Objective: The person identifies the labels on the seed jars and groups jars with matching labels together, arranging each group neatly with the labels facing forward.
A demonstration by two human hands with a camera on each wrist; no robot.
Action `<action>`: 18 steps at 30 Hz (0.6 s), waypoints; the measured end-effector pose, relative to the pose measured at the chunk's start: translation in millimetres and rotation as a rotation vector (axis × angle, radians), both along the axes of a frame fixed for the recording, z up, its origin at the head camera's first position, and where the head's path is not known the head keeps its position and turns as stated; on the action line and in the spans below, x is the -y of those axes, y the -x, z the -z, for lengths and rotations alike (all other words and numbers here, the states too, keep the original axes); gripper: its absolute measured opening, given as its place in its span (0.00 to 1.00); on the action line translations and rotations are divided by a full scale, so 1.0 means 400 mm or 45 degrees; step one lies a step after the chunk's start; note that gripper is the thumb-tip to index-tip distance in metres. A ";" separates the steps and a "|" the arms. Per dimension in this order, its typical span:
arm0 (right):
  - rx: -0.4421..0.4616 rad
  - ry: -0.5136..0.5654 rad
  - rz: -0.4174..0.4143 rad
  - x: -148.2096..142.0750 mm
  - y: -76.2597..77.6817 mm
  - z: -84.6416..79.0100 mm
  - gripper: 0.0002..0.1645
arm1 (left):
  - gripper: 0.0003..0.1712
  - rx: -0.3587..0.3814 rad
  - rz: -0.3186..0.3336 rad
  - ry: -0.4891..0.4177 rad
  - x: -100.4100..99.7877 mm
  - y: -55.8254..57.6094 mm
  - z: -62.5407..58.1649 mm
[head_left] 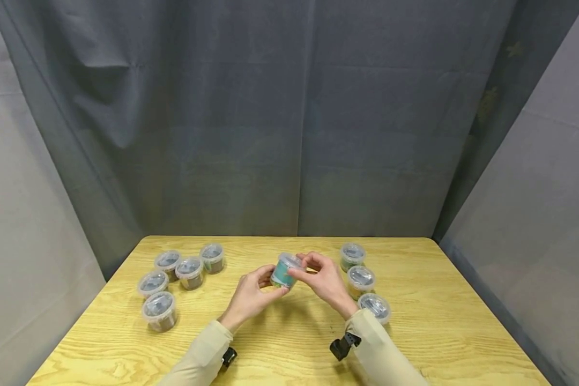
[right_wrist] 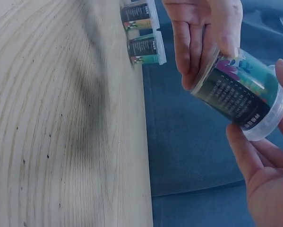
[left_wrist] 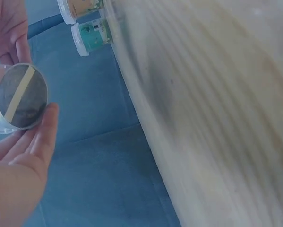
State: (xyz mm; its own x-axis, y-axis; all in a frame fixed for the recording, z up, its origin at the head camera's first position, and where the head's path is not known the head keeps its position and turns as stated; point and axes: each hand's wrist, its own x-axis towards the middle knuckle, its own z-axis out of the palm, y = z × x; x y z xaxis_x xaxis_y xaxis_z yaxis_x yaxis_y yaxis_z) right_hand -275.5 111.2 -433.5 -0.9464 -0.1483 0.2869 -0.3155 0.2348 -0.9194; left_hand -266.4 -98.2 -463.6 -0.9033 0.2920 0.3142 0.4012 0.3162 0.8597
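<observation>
A small clear-lidded plastic tub [head_left: 282,273] with a teal printed label is held tilted above the middle of the table. My left hand [head_left: 252,296] grips its body near the base, thumb in front and fingers behind. At the lid end, my right hand [head_left: 326,280] pinches the rim with thumb and fingers. The right wrist view shows the tub's dark text panel [right_wrist: 235,97] and the lid [right_wrist: 270,124] still seated on it. Its dark round base [left_wrist: 24,97], crossed by a pale strip, faces the left wrist camera.
Several similar lidded tubs [head_left: 190,272] stand in a loose group on the left of the wooden table [head_left: 289,351]. On the right, three more tubs [head_left: 361,280] form a row, the nearest one close to my right forearm. A grey curtain [head_left: 251,134] hangs behind.
</observation>
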 end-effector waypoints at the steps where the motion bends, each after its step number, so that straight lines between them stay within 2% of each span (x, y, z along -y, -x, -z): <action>1: 0.002 0.009 -0.012 -0.003 0.000 0.000 0.20 | 0.36 0.012 0.007 -0.007 -0.001 -0.006 -0.009; 5: -0.003 0.030 -0.054 -0.010 -0.001 -0.002 0.19 | 0.37 0.067 0.056 -0.056 0.004 -0.002 -0.010; 10: 0.019 0.039 -0.082 -0.003 -0.033 -0.042 0.17 | 0.37 0.094 0.073 -0.116 0.006 0.008 0.008; 13: 0.024 0.029 -0.076 0.000 -0.053 -0.064 0.16 | 0.35 0.070 0.046 -0.125 0.003 0.008 0.009; 18: 0.020 -0.002 -0.057 0.004 -0.059 -0.071 0.19 | 0.34 0.004 0.001 -0.096 -0.003 0.002 0.008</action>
State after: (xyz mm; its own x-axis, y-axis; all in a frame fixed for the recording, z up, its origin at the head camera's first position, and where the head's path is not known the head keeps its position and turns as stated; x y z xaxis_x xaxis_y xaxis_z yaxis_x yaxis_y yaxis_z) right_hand -252.1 109.7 -405.0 -0.9431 -0.1914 0.2720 -0.3116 0.2223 -0.9238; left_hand -267.2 -96.9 -466.8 -0.9042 0.2681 0.3325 0.3986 0.2500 0.8824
